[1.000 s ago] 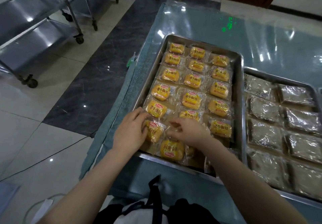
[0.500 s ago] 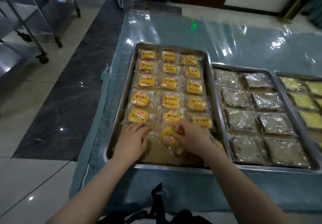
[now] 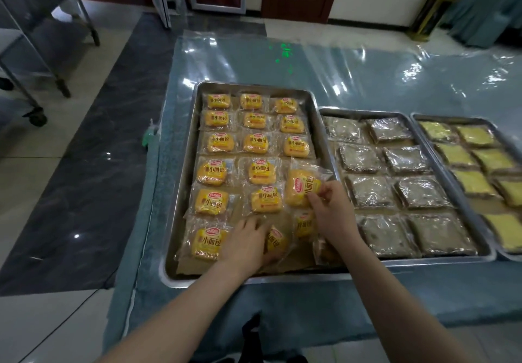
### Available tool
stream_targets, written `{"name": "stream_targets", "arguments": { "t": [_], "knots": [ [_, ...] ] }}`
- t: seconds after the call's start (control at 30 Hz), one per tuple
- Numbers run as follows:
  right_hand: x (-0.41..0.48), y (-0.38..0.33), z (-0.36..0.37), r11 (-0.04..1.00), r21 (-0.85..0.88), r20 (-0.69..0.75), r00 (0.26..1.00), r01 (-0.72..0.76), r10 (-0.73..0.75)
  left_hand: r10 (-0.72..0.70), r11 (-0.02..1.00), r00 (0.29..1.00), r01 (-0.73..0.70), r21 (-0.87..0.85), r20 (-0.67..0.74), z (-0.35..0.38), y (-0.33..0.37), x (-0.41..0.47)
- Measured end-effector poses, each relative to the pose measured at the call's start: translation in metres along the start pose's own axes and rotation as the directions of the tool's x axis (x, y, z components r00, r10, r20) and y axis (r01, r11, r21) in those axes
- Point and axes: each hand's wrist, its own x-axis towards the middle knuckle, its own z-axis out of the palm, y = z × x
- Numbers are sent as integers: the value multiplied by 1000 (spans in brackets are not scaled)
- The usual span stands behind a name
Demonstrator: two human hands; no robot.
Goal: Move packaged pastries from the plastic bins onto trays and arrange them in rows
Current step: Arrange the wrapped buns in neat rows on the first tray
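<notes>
Up and over went the right hand [image 3: 334,213]: half a second ago it was low in the big tray [image 3: 185,176], and now it is at 4 o'clock in it. Its thumb and fingers pinch the yellow bread pack [image 3: 300,186], which is tipped up above the others. The left hand [image 3: 244,245] has slid to 6 o'clock in the tray. Its fingers lie over a small pack [image 3: 276,240]; I cannot tell if they grip it. One more pack [image 3: 207,242] lies flat at 7 o'clock. More yellow packs fill the tray in rows of three. At 3 o'clock from the big tray sits a second tray [image 3: 364,113] of brown packs [image 3: 370,192].
</notes>
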Motion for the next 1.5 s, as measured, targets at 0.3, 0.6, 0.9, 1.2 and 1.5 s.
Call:
{"name": "stream_targets", "arguments": {
  "t": [0.3,0.6,0.9,1.2,1.5],
  "knots": [
    [-1,6,2,998,49,-91,995,-34,38,-106,994,994,106,-30,8,-1,0,-11],
    [9,7,-10,953,277,-94,984,-123,154,-81,989,973,52,-139,-216,-13,5,-5],
    [39,27,-48,856,486,-16,978,-174,208,-77,893,993,30,-449,-88,-4,50,23],
    [64,60,-80,890,350,251,944,-294,213,-194,863,980,148,-483,-47,17,83,44],
    [76,70,-83,874,385,376,916,-295,144,-586,604,778,233,-762,-226,15,90,38]
  ]
}}
